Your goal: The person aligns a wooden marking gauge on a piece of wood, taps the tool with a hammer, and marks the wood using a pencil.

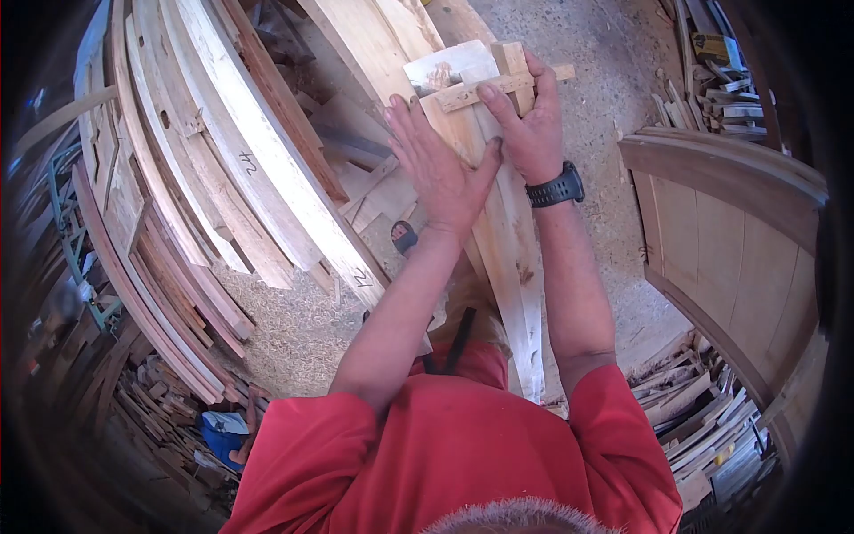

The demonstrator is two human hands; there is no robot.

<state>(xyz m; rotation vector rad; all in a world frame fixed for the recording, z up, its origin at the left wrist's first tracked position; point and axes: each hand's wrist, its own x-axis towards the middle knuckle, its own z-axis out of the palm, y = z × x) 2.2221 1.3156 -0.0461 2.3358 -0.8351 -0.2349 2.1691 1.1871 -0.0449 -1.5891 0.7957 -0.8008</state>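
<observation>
Our left grip [438,182] spreads open across the long board [495,236], presumably steadying it, while our right grip [534,129] clasps a wooden marking gauge [515,83] lying crosswise.

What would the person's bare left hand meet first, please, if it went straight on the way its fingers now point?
The left hand would probably meet the pale, flat wooden board just ahead; depth is unclear, so it might pass slightly above it.
</observation>
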